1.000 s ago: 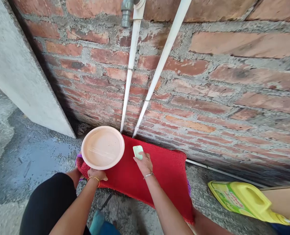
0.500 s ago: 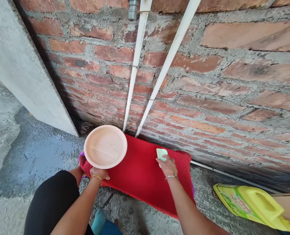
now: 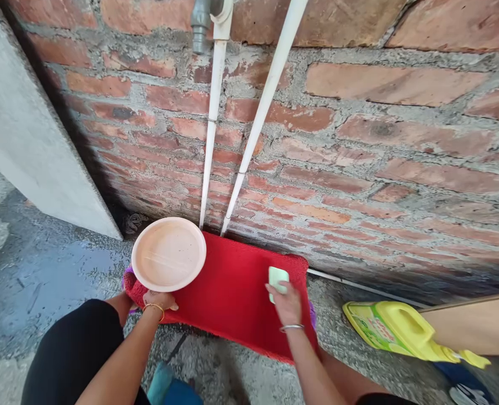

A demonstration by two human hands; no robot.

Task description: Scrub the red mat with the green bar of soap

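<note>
Right hand (image 3: 289, 304) has slid the green bar back toward the body, off the mat's far edge. Left hand (image 3: 158, 300) at 7 o'clock pinches the rim of the pink plate (image 3: 169, 254), held level over the red mat (image 3: 236, 295). Right hand at 5 o'clock presses the green soap bar (image 3: 278, 278) onto the mat, fingers closed on it. Yellow jug (image 3: 396, 331) lies at 4 o'clock.

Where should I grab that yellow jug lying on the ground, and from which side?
By its moulded handle, coming from above: the yellow jug lies on its side on the concrete floor, and the handle faces up with an opening beneath it for fingers.
</note>
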